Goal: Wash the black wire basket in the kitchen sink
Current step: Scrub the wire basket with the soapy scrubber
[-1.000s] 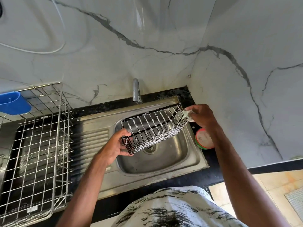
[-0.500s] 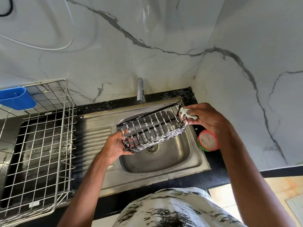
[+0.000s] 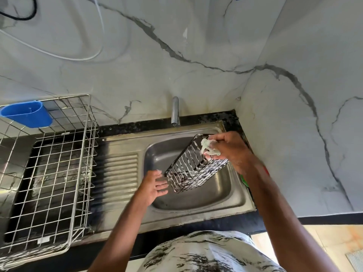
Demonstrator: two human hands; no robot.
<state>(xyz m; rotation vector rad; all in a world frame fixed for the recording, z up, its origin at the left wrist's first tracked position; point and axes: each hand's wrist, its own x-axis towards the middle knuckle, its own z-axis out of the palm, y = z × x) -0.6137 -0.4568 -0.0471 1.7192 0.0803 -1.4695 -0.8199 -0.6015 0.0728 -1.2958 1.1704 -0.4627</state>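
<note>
The black wire basket (image 3: 193,167), streaked with white soap foam, hangs tilted over the steel sink bowl (image 3: 222,195). My right hand (image 3: 228,150) grips its far upper end together with a pale soapy scrub cloth (image 3: 208,147). My left hand (image 3: 156,186) is just off the basket's near lower end, with fingers spread and straight; it holds nothing.
The tap (image 3: 175,111) stands behind the bowl, with no water seen running. A large steel wire dish rack (image 3: 53,173) with a blue plastic cup (image 3: 27,113) fills the counter at left. A red and green item (image 3: 265,171) lies partly hidden behind my right forearm.
My left hand has let go of the basket's near end. My right hand has swung the basket so that it tilts steeply, far end up.
</note>
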